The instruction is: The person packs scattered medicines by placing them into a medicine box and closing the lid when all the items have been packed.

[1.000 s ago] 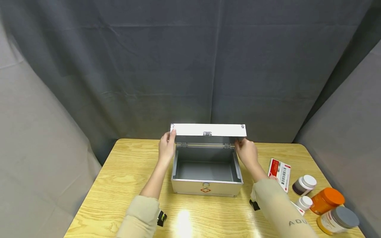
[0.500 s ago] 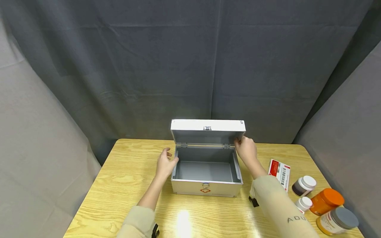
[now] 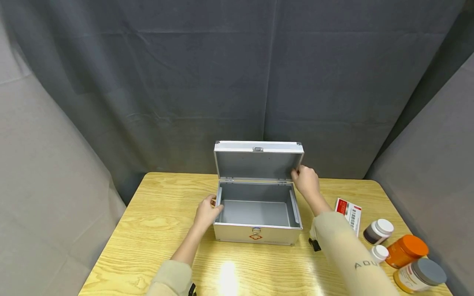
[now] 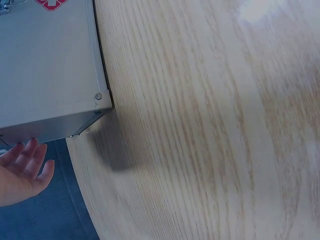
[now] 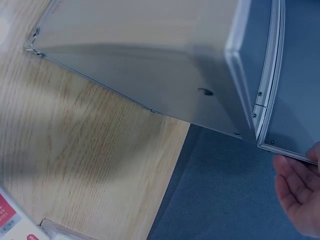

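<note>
A silvery first-aid box (image 3: 237, 234) with a red cross under its front latch stands on the wooden table. Its hinged lid (image 3: 255, 164) is raised and leans slightly back, showing a bare grey inside. My left hand (image 3: 205, 213) holds the left wall, thumb over the rim; in the left wrist view its fingers (image 4: 31, 159) lie against the outer side. My right hand (image 3: 308, 181) grips the lid's right edge near the hinge. From the right wrist view, thumb and fingers (image 5: 295, 182) meet at the lid's frame.
On the right of the table (image 3: 148, 222) lie a red-and-white medicine box (image 3: 348, 211), a dark bottle with white cap (image 3: 378, 230), a small white-capped bottle (image 3: 379, 253), an orange jar (image 3: 406, 250) and a grey-lidded jar (image 3: 418, 274). A dark curtain (image 3: 185, 102) hangs behind.
The lid has swung further up and back, with my right hand on its edge. My left hand has let go of the lid and come down to the box's left wall.
</note>
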`<state>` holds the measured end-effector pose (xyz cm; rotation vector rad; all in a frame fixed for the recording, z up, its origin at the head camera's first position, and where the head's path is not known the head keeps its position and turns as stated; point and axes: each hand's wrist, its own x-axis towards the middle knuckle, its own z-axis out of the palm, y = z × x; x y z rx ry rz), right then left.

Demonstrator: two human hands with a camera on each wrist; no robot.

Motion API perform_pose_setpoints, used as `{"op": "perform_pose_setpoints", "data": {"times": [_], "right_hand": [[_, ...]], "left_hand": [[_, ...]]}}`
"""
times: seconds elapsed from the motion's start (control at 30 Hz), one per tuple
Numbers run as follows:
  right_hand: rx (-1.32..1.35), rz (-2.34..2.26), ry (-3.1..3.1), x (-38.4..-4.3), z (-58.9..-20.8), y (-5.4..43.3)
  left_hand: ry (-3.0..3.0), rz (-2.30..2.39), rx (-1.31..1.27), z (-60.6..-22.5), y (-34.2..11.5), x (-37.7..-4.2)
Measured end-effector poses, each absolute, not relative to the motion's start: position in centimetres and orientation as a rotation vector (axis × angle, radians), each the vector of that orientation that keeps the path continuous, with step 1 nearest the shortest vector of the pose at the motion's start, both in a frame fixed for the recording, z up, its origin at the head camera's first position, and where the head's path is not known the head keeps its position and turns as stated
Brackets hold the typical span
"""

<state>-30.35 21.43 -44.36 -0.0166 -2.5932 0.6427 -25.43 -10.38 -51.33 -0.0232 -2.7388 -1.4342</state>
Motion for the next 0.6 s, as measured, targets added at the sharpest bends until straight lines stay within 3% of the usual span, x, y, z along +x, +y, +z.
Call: {"op": "perform_pose_setpoints", "data": {"times": [0.6], "right_hand": [[-0.112,0.689,-2.678,-31.06,-44.2,20.89]], "left_hand": [[-2.781,-1.384,0.042,-51.63,-10.02,-25.25]]}}
